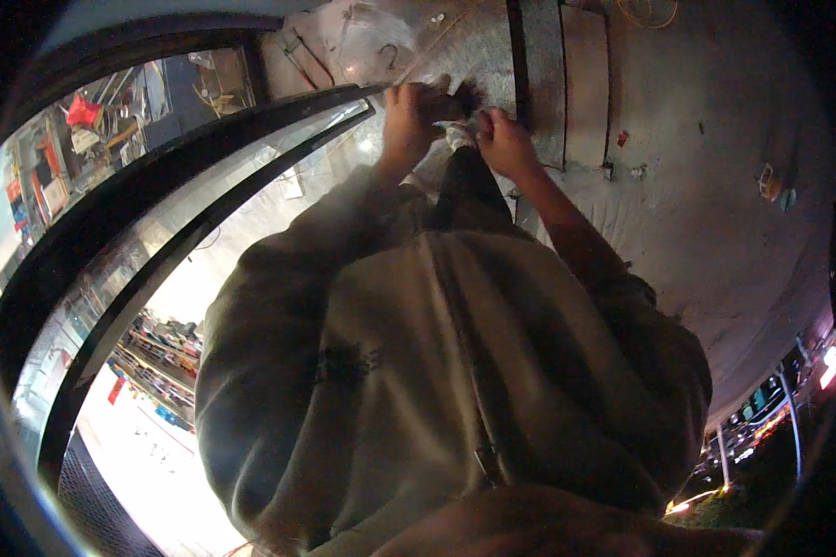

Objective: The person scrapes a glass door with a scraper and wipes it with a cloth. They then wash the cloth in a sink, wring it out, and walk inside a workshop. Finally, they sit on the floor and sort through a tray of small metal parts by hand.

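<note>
My left hand [405, 129] is raised at the top centre, beside the end of a long black-framed glass panel [181, 240]. Its fingers are curled near a blurred dark object [449, 103]; whether they grip it is unclear. Just to the right, my right hand [508, 143] has bent fingers close to that object's other side. Something small and pale [458, 134] shows between the hands, above a dark trouser leg [467, 181]. Dim light and blur hide what either set of fingertips touches.
A red-and-black tool [311, 59] and a dark hook [389, 54] lie on the worn grey floor [676, 139]. A dark strip [517, 63] crosses the floor on the right. Crowded shelves [164, 362] are at the left, beyond the glass. Small debris [768, 182] lies at the far right.
</note>
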`<action>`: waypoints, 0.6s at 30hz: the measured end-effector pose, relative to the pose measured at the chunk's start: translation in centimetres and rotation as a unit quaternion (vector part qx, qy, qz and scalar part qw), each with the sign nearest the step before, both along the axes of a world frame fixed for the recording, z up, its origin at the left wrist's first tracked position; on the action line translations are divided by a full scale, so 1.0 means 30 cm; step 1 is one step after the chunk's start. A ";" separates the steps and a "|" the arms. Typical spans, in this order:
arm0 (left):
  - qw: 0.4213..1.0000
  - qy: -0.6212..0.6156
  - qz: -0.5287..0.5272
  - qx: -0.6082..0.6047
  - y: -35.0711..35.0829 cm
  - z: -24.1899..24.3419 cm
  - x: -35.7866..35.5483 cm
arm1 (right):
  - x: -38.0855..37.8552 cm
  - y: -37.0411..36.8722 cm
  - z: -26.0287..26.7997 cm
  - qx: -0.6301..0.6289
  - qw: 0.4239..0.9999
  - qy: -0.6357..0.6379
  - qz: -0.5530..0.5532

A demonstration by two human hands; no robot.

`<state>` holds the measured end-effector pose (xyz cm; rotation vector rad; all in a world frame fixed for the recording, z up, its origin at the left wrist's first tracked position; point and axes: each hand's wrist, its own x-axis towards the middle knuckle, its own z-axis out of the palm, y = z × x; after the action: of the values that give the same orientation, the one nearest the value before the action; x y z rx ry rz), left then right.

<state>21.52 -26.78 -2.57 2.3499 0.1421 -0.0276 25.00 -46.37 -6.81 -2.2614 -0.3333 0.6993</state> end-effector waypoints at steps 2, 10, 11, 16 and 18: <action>0.998 -0.057 -0.013 0.036 -0.004 -0.182 0.043 | -0.043 0.074 0.097 0.049 0.998 -0.028 -0.027; 0.978 0.065 0.154 0.128 0.356 -0.423 -0.008 | -0.007 -0.023 0.264 0.170 0.913 0.357 -0.100; 0.978 0.023 0.176 0.107 0.321 -0.363 -0.020 | -0.011 -0.011 0.239 0.167 0.917 0.346 -0.108; 0.973 -0.048 0.170 -0.148 0.021 -0.187 -0.016 | -0.028 0.126 0.189 0.147 0.948 0.276 -0.054; 0.981 -0.150 0.127 -0.007 0.013 -0.117 0.010 | -0.072 0.103 0.074 0.159 0.981 0.106 0.044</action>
<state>21.83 -26.38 -6.09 2.2735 0.2896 0.4457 22.85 -43.27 -4.58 -1.8613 -0.4109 0.8605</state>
